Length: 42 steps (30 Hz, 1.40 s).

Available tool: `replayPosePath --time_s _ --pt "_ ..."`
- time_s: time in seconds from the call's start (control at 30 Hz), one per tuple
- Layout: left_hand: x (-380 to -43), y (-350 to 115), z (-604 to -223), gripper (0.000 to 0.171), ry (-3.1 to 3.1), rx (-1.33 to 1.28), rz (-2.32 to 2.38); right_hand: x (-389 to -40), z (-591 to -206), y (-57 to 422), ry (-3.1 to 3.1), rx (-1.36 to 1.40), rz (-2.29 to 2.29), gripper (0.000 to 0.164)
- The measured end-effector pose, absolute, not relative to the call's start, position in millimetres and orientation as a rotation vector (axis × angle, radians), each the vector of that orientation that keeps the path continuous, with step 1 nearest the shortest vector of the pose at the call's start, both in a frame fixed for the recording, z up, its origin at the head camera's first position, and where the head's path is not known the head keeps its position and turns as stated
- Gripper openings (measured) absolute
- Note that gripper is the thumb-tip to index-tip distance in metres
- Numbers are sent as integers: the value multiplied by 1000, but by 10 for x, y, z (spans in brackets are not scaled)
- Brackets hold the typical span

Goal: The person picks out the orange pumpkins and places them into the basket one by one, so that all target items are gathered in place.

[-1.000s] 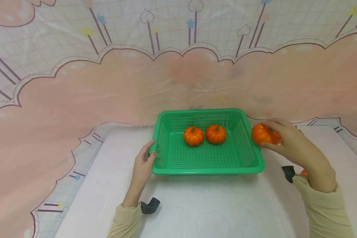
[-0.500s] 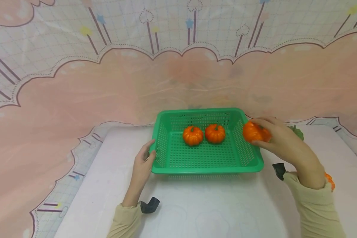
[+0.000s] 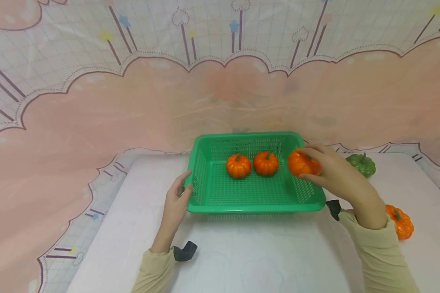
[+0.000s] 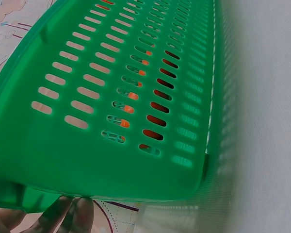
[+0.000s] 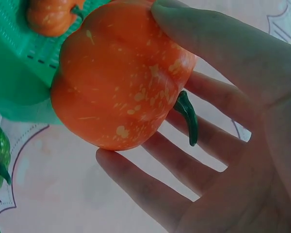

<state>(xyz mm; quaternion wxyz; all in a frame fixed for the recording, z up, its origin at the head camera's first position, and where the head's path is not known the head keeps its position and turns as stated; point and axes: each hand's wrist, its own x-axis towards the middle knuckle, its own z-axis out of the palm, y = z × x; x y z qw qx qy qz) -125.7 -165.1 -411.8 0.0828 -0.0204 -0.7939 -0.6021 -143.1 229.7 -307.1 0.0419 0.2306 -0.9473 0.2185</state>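
In the head view a green plastic basket [image 3: 256,208] with slotted walls stands on the white table. Two small orange pumpkins [image 3: 238,165] sit inside it, side by side. My left hand [image 3: 177,197] holds the basket's left rim; its fingertips [image 4: 82,213] show at that rim in the left wrist view. Over the basket's right wall, my right hand [image 3: 326,171] grips another orange pumpkin [image 5: 121,77] between thumb and fingers. That pumpkin has yellow specks, and its green stem points toward the palm.
Right of the basket, a green pumpkin [image 3: 364,165] lies behind the right forearm. A further orange pumpkin [image 3: 401,224] lies nearer, beside the right sleeve. A patterned pink and white cloth [image 3: 150,106] hangs behind the white table [image 3: 271,252].
My right hand has carried its pumpkin leftward, from outside the basket to over its right wall. The green and orange pumpkins at right came into sight. My left hand stays put.
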Motion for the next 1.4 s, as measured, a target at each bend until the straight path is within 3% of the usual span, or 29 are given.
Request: replayPosePath --time_s 1.4 --pt "-1269 -1648 -4110 43 -2381 -45 -1797 -1590 -3206 1752 -2890 883 678 61"
